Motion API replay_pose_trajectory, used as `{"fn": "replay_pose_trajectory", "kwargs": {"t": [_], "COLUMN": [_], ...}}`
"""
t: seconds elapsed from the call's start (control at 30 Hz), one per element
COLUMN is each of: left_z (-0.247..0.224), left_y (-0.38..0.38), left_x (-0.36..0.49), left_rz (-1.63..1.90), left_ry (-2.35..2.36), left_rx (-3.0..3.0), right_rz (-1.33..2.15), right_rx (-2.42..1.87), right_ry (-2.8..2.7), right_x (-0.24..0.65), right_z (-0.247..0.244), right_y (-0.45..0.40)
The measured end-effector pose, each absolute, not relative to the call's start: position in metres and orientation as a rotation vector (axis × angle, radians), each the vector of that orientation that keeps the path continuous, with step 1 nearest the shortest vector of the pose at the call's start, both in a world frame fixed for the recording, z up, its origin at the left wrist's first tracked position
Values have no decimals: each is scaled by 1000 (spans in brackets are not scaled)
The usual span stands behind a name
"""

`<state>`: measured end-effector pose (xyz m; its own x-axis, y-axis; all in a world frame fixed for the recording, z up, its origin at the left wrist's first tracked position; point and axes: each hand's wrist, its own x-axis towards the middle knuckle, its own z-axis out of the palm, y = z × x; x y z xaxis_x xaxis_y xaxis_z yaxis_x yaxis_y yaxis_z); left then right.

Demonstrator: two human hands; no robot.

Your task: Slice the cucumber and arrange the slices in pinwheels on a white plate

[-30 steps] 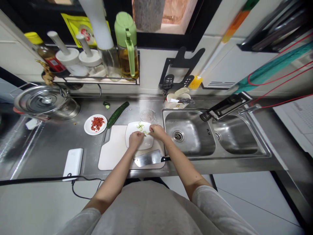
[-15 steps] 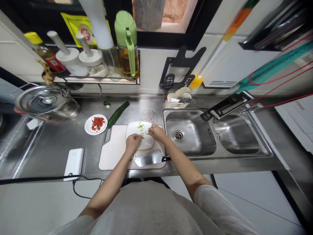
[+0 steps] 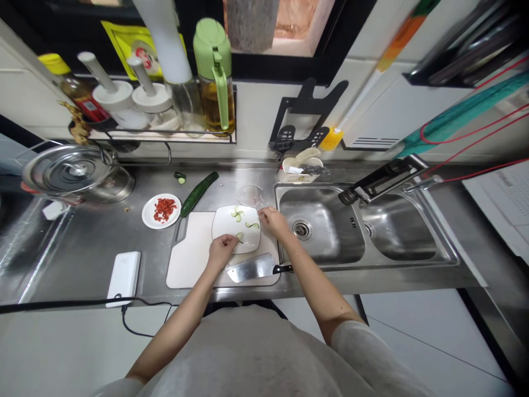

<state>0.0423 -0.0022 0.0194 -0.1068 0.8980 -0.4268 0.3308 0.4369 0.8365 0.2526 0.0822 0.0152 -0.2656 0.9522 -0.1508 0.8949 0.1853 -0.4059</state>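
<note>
A white square plate (image 3: 221,220) rests on the pale cutting board (image 3: 185,259). Thin cucumber slices (image 3: 237,213) form a small fan near its far rim, and more slices (image 3: 252,225) lie towards its right side. At the near part of the plate, my left hand (image 3: 222,251) pinches a cucumber slice (image 3: 239,236) between its fingertips. My right hand (image 3: 273,221) is by the plate's right rim, fingers closed together; what they hold, if anything, is too small to make out. A cleaver (image 3: 252,268) with a black handle lies flat on the board in front of the plate.
Behind the board lie a cucumber (image 3: 199,194) and small cucumber ends (image 3: 180,177). A white plate of chopped red pieces (image 3: 162,211) is to the left, with a lidded pot (image 3: 78,173) beyond and a white power bank (image 3: 124,275) nearer. The double sink (image 3: 322,223) is right.
My right hand has drawn back to the right, off the slices to the plate's rim, leaving them on the plate. My left hand has shifted slightly left and nearer, still at its slice.
</note>
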Motion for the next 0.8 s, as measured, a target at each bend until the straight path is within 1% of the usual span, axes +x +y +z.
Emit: {"fn": "replay_pose_trajectory", "kwargs": {"t": [0.2, 0.37, 0.57, 0.8], "left_z": [23, 22, 30, 35], "left_y": [-36, -42, -40, -39], "left_x": [36, 34, 32, 33], "left_rz": [681, 692, 736, 745], "left_ry": [1591, 1593, 1562, 1548], "left_rx": [1026, 979, 933, 894], "right_rz": [628, 690, 685, 667], "right_rx": [-2068, -2296, -2325, -2212], "right_ry": [-2156, -2096, -2167, -2154], "right_x": [226, 207, 210, 224], "right_z": [19, 17, 12, 12], "right_y": [61, 58, 64, 65]}}
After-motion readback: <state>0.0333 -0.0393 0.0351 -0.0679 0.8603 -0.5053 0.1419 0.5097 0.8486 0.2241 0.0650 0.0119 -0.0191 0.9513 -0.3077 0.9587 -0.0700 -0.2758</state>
